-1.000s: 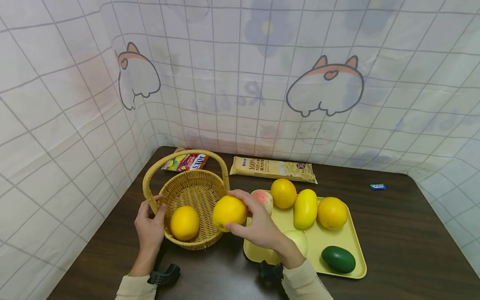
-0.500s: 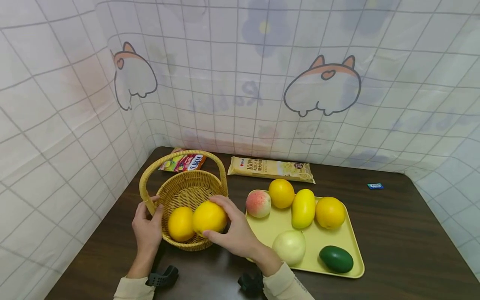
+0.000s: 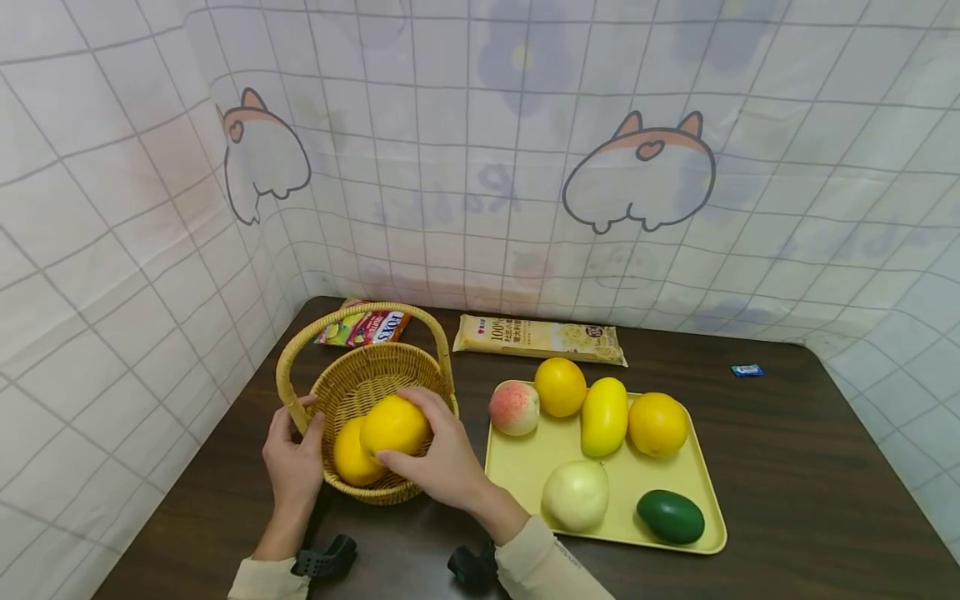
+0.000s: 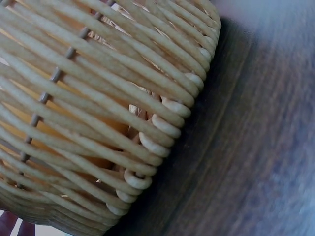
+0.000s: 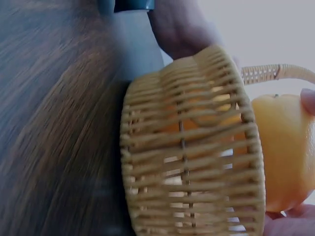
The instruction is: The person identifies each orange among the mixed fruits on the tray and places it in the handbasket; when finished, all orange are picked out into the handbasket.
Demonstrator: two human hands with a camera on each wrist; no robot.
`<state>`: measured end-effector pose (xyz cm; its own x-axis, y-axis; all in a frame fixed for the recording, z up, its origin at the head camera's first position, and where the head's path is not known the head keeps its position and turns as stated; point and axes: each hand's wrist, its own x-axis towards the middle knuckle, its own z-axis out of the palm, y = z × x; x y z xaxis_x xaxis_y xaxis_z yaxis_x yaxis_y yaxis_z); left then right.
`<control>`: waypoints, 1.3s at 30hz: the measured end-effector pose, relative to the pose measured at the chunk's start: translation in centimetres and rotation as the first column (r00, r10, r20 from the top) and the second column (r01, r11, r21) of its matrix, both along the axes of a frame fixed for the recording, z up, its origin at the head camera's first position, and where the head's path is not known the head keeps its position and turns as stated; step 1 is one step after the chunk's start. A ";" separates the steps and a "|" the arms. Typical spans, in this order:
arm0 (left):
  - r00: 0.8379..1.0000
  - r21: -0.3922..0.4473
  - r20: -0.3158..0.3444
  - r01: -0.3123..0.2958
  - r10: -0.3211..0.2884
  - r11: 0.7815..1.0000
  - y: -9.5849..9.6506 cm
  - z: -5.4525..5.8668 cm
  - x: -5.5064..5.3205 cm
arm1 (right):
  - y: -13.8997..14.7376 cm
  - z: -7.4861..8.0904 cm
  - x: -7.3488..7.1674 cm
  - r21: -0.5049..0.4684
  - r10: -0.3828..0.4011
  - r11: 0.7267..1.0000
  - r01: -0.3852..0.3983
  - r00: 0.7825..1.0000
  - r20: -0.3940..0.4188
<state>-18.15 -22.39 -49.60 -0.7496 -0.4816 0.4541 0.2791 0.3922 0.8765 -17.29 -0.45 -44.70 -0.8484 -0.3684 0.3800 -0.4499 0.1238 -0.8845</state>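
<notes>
In the head view my right hand (image 3: 442,454) grips a yellow-orange orange (image 3: 395,425) over the wicker basket (image 3: 386,497). Seen from the right wrist, the held orange (image 5: 283,150) is just above the basket rim, with fingertips at both sides. Another orange (image 3: 352,458) lies inside the basket, partly covered by the held one. My left hand (image 3: 294,454) holds the basket's left side where the arched handle (image 3: 367,308) meets the rim. Through the weave in the left wrist view, orange colour shows inside the basket (image 4: 98,98).
Right of the basket, a yellow tray (image 3: 637,492) bears a peach (image 3: 514,408), two oranges (image 3: 560,387), a mango (image 3: 604,417), a pale round fruit (image 3: 576,496) and a dark green avocado (image 3: 671,517). Behind lie a candy bag (image 3: 363,327), a noodle packet (image 3: 540,338) and a small blue packet (image 3: 746,370).
My right hand has carried the orange leftward from beside the tray to over the basket, above the other orange. The left hand keeps its hold on the basket.
</notes>
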 end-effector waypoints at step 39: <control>1.000 0.006 -0.002 -0.008 0.008 1.000 0.9 1.5 0.6 | -5.4 0.1 -3.3 0.030 -0.379 0.923 0.383 0.894 0.237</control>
